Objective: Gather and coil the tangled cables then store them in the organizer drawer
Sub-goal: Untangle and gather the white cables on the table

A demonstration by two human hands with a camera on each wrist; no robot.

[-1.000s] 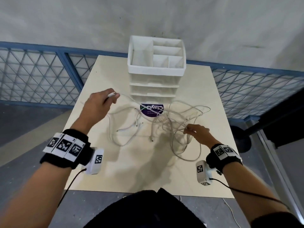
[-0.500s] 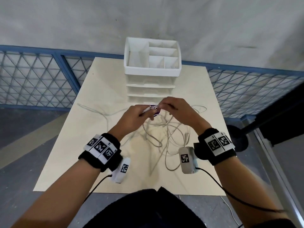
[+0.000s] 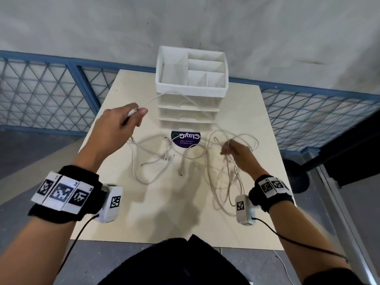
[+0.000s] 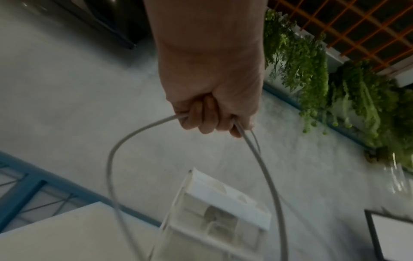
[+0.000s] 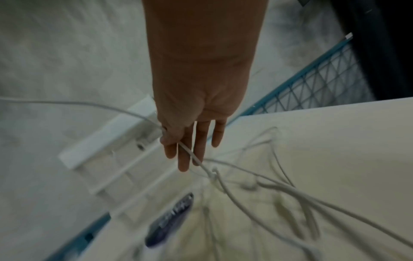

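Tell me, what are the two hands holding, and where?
The left hand grips a thin white cable near its plug end. The right hand pinches the same cable's strand farther along, above the tangle.

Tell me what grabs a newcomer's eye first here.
The tangle of white cables sprawled over the table, with the left hand gripping one strand raised and the right hand pinching another. Behind them stands the white organizer, drawers closed, with a purple sticker in front.
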